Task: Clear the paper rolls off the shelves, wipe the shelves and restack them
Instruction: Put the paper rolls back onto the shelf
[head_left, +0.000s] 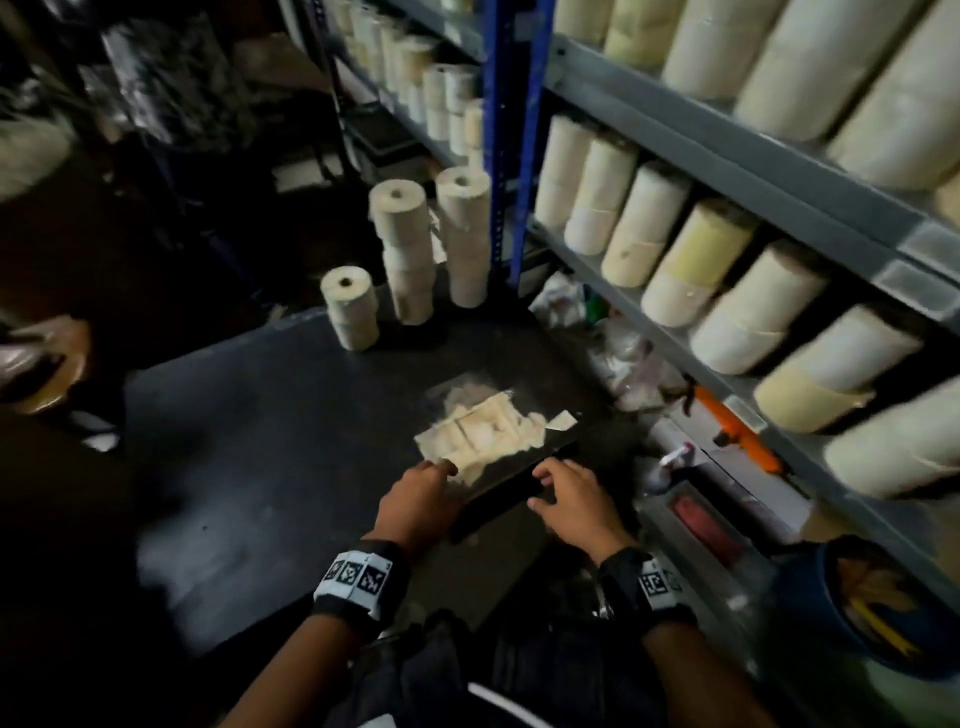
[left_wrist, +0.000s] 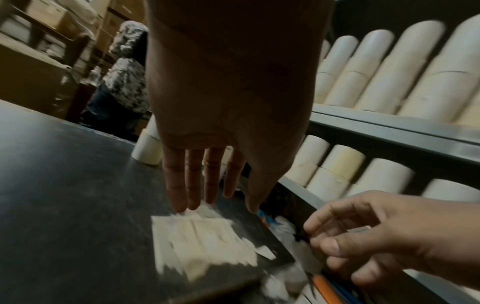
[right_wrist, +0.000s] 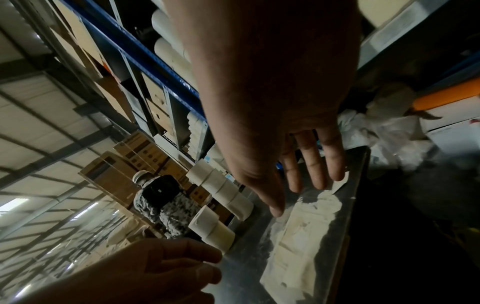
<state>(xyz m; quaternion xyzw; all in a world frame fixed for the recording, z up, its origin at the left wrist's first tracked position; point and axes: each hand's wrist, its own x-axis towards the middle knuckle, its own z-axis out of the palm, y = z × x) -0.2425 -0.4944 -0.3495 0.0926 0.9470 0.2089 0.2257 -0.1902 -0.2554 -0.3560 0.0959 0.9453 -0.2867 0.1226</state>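
Note:
A cream cloth (head_left: 483, 431) lies crumpled flat on the dark table (head_left: 270, 431). My left hand (head_left: 421, 483) hovers at the cloth's near edge, its straight fingers (left_wrist: 210, 197) just above the cloth (left_wrist: 205, 240). My right hand (head_left: 566, 499) is beside it at the table's right edge, fingers loosely bent (left_wrist: 363, 236), holding nothing. Three stacks of paper rolls (head_left: 405, 249) stand at the table's far edge. More rolls (head_left: 691, 260) lie in rows on the grey shelves (head_left: 779, 171) to the right.
Under the lowest row of rolls sit an orange tool (head_left: 737, 431), white plastic bags (head_left: 623, 353) and boxes. A blue bucket (head_left: 872, 597) stands at the lower right. Another person in a patterned top (left_wrist: 124, 82) is beyond the table.

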